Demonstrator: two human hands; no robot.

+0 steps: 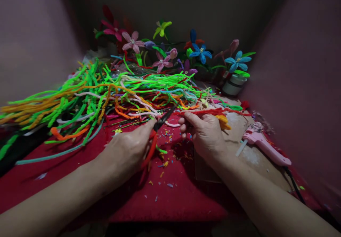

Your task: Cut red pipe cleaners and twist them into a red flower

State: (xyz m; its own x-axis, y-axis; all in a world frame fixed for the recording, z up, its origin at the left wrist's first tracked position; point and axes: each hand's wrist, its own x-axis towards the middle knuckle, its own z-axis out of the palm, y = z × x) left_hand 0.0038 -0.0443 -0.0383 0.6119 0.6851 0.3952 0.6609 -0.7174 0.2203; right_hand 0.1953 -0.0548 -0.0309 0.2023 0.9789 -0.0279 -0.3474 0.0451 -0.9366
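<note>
My left hand [133, 141] is closed around the red-handled scissors [150, 150], whose dark blades point up and to the right, toward my other hand. A red pipe cleaner [210, 112] is pinched between the thumb and fingers of my right hand [205, 132]; its end reaches left, close to the blade tips. I cannot tell whether the blades touch it. Behind both hands lies a big tangle of pipe cleaners [160, 82], mostly green and orange. Small coloured clippings [170, 151] are scattered over the red cloth [170, 201] between my forearms.
A pink hot glue gun [266, 146] rests on a cardboard sheet [247, 155] at the right, its cord trailing toward me. A yellow fuzzy piece [223, 122] is beside my right hand. Along the back stand several pipe-cleaner flowers [201, 53] and a jar [234, 84].
</note>
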